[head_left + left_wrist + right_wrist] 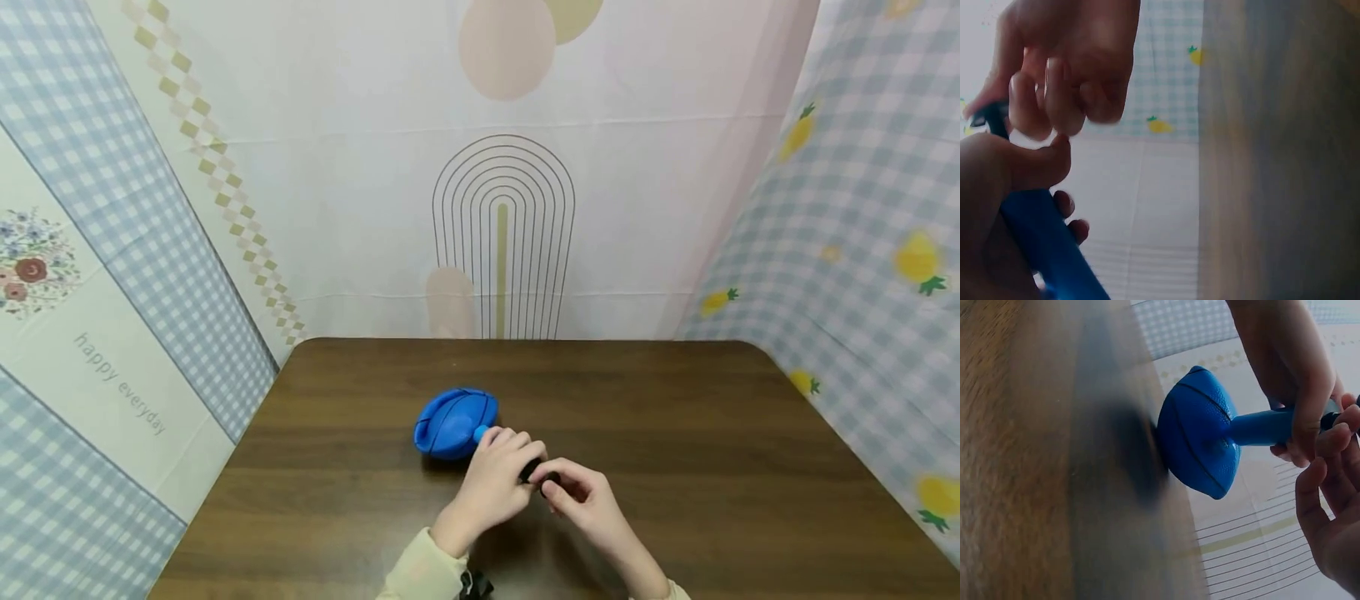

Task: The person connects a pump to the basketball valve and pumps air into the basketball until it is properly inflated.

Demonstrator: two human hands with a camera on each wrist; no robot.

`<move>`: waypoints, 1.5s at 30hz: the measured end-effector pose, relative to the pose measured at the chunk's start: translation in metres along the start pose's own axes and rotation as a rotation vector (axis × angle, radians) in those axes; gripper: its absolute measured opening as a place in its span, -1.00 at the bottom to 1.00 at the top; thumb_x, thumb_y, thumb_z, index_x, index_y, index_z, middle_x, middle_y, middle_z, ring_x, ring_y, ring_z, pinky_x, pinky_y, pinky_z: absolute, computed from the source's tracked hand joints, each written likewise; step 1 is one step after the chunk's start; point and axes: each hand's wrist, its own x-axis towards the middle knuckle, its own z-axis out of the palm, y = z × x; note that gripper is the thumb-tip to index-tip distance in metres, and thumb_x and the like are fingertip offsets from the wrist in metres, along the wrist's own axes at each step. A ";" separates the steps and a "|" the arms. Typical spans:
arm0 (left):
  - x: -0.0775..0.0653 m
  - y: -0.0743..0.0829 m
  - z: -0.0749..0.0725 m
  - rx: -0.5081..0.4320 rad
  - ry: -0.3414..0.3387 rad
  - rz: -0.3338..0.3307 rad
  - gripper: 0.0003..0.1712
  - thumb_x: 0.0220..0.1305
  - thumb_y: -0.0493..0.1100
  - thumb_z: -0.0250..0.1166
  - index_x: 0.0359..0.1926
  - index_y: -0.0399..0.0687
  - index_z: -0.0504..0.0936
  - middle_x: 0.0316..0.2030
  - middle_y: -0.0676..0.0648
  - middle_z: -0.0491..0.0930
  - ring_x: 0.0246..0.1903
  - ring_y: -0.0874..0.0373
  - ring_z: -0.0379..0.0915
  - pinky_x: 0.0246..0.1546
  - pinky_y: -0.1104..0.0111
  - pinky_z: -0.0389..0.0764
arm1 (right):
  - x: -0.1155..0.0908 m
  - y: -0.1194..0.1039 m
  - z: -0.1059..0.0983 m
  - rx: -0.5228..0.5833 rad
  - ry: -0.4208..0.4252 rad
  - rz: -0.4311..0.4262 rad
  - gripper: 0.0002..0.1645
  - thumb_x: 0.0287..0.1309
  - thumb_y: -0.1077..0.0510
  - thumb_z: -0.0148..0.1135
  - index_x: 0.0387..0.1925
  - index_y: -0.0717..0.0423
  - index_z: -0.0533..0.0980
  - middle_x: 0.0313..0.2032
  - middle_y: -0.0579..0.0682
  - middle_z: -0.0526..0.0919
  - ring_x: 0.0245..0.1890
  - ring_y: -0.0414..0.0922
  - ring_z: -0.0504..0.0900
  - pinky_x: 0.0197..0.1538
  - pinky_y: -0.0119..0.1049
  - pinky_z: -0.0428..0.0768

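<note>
A blue ball (456, 423) with black seam lines was at the tabletop's far half, somewhat nearer the left edge than the right. It was slack, its side folded in toward the tabletop's left edge. Whether its underside touched the wood could not be told.

A blue tube (1263, 428) met the ball, pointing away from it toward the hands. The left hand (497, 479) gripped this tube, fingers wrapped round it. Just beyond, the right hand (592, 504) pinched the black end piece (551, 480) between thumb and fingers, its remaining fingers loosely bent in the left wrist view. The two hands were close together, above the tabletop's middle.

A pale yellow sleeve (423, 571) covered the left forearm, with a black item (476, 585) beside its cuff.

Around them spread the dark wooden tabletop (675, 417), its two far corners rounded. Past its far edge hung a white cloth (360, 225) printed with arches; beyond its right edge, a checked cloth (862, 275) with yellow pineapples.
</note>
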 end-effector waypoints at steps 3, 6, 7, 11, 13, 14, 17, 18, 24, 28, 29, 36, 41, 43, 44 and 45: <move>0.002 -0.006 -0.006 -0.020 -0.064 -0.001 -0.77 -0.04 -0.18 0.43 -0.43 0.18 0.52 -0.49 0.19 0.47 -0.33 0.26 0.41 0.12 0.23 0.40 | 0.002 -0.004 0.002 -0.054 -0.010 -0.033 -0.75 0.24 0.47 0.04 -0.17 0.19 0.55 -0.57 0.12 0.48 -0.63 -0.18 0.43 -0.53 -0.31 0.50; 0.004 -0.011 -0.011 -0.106 -0.109 -0.009 -0.79 0.00 -0.19 0.41 -0.47 0.16 0.51 -0.52 0.19 0.47 -0.35 0.26 0.41 0.09 0.25 0.42 | 0.002 -0.014 0.001 -0.054 -0.029 -0.124 -0.68 0.17 0.54 0.04 -0.16 0.19 0.55 -0.52 0.10 0.54 -0.62 -0.15 0.47 -0.50 -0.35 0.54; 0.004 -0.013 -0.013 -0.138 -0.116 -0.016 -0.80 0.03 -0.18 0.41 -0.48 0.15 0.51 -0.52 0.19 0.47 -0.35 0.26 0.41 0.08 0.24 0.43 | 0.002 -0.018 -0.001 -0.033 -0.035 -0.161 -0.65 0.15 0.57 0.02 -0.16 0.19 0.55 -0.53 0.10 0.54 -0.63 -0.14 0.47 -0.51 -0.36 0.54; 0.003 -0.019 -0.013 -0.193 -0.048 -0.055 -0.79 0.11 -0.11 0.40 -0.50 0.13 0.49 -0.55 0.19 0.45 -0.37 0.26 0.39 0.05 0.22 0.45 | 0.001 -0.033 -0.007 0.118 -0.078 -0.320 -0.58 0.06 0.63 -0.07 -0.17 0.26 0.56 -0.56 0.13 0.51 -0.70 -0.11 0.44 -0.64 -0.40 0.48; 0.002 -0.023 -0.010 -0.184 0.019 -0.048 -0.76 0.11 -0.06 0.41 -0.50 0.12 0.48 -0.56 0.18 0.44 -0.38 0.26 0.38 0.04 0.22 0.44 | 0.003 -0.038 -0.010 0.165 -0.129 -0.421 -0.62 0.07 0.60 -0.07 -0.17 0.31 0.55 -0.58 0.14 0.49 -0.71 -0.15 0.41 -0.64 -0.46 0.46; 0.001 -0.025 -0.007 -0.170 0.056 -0.029 -0.75 0.11 -0.07 0.41 -0.50 0.11 0.47 -0.56 0.18 0.43 -0.39 0.26 0.38 0.03 0.23 0.44 | 0.004 -0.039 -0.010 0.173 -0.161 -0.474 -0.66 0.09 0.58 -0.05 -0.19 0.33 0.55 -0.58 0.14 0.48 -0.70 -0.16 0.40 -0.62 -0.48 0.46; 0.000 -0.026 0.001 -0.142 0.151 0.054 -0.74 0.10 -0.10 0.42 -0.50 0.08 0.45 -0.54 0.17 0.44 -0.40 0.25 0.38 0.01 0.25 0.43 | 0.008 -0.037 -0.010 0.110 -0.248 -0.596 -0.80 0.18 0.50 0.02 -0.24 0.33 0.54 -0.58 0.10 0.48 -0.64 -0.21 0.41 -0.51 -0.54 0.46; 0.000 -0.025 0.004 -0.142 0.172 0.080 -0.74 0.10 -0.12 0.42 -0.49 0.07 0.45 -0.54 0.16 0.44 -0.39 0.24 0.38 0.01 0.26 0.43 | 0.009 -0.034 -0.009 0.071 -0.258 -0.613 -0.84 0.20 0.47 0.05 -0.26 0.32 0.54 -0.58 0.08 0.49 -0.62 -0.22 0.42 -0.46 -0.54 0.48; -0.001 -0.009 0.002 -0.149 0.163 0.095 -0.77 0.00 -0.22 0.43 -0.44 0.09 0.49 -0.51 0.17 0.49 -0.40 0.26 0.39 -0.02 0.24 0.41 | 0.008 -0.016 -0.006 -0.109 -0.104 -0.437 -0.70 0.10 0.58 0.08 -0.25 0.24 0.56 -0.47 0.10 0.61 -0.63 -0.22 0.50 -0.44 -0.53 0.54; -0.001 -0.002 -0.002 -0.089 0.090 0.069 -0.73 -0.08 -0.26 0.40 -0.42 0.16 0.50 -0.52 0.19 0.48 -0.42 0.29 0.36 -0.03 0.25 0.41 | 0.007 -0.012 -0.005 -0.220 -0.038 -0.305 -0.61 0.10 0.60 0.07 -0.16 0.17 0.57 -0.40 0.05 0.64 -0.61 -0.21 0.50 -0.44 -0.51 0.52; -0.001 -0.002 -0.002 -0.070 0.083 0.065 -0.73 -0.09 -0.25 0.40 -0.42 0.17 0.50 -0.52 0.19 0.48 -0.42 0.29 0.36 -0.03 0.26 0.41 | 0.008 -0.013 -0.005 -0.246 -0.035 -0.286 -0.61 0.11 0.58 0.08 -0.15 0.15 0.57 -0.41 0.02 0.64 -0.60 -0.22 0.51 -0.43 -0.51 0.52; 0.000 -0.019 -0.002 -0.053 0.155 0.044 -0.81 0.06 -0.13 0.40 -0.45 0.14 0.51 -0.52 0.18 0.50 -0.40 0.26 0.43 0.02 0.25 0.46 | 0.007 -0.037 -0.006 -0.259 -0.038 -0.267 -0.63 0.06 0.52 0.20 -0.18 0.06 0.59 -0.56 -0.10 0.59 -0.60 -0.31 0.51 -0.41 -0.51 0.51; 0.000 -0.031 -0.007 -0.101 0.200 -0.017 -0.80 0.15 -0.07 0.38 -0.45 0.10 0.49 -0.53 0.15 0.48 -0.39 0.23 0.44 0.05 0.21 0.45 | 0.003 -0.059 -0.009 -0.177 -0.115 -0.337 -0.58 0.00 0.56 0.22 -0.16 0.10 0.57 -0.52 -0.04 0.62 -0.59 -0.32 0.46 -0.46 -0.56 0.48; 0.000 -0.032 -0.009 -0.117 0.190 -0.027 -0.80 0.15 -0.10 0.38 -0.45 0.09 0.49 -0.53 0.14 0.47 -0.38 0.22 0.43 0.06 0.20 0.44 | 0.003 -0.060 -0.007 -0.183 -0.136 -0.299 -0.60 0.03 0.54 0.21 -0.16 0.08 0.56 -0.52 -0.03 0.61 -0.59 -0.29 0.46 -0.46 -0.55 0.49; 0.001 -0.031 -0.009 -0.112 0.183 -0.027 -0.81 0.15 -0.11 0.38 -0.44 0.08 0.49 -0.53 0.14 0.47 -0.38 0.22 0.43 0.07 0.20 0.43 | 0.004 -0.057 -0.006 -0.184 -0.139 -0.270 -0.62 0.06 0.53 0.20 -0.17 0.08 0.55 -0.54 -0.02 0.59 -0.60 -0.29 0.47 -0.46 -0.53 0.50; 0.000 -0.029 -0.009 -0.101 0.177 -0.021 -0.81 0.15 -0.12 0.38 -0.44 0.08 0.49 -0.52 0.14 0.47 -0.37 0.22 0.43 0.07 0.20 0.43 | 0.005 -0.053 -0.005 -0.188 -0.134 -0.248 -0.66 0.08 0.52 0.18 -0.19 0.09 0.54 -0.56 -0.02 0.56 -0.61 -0.29 0.48 -0.47 -0.52 0.51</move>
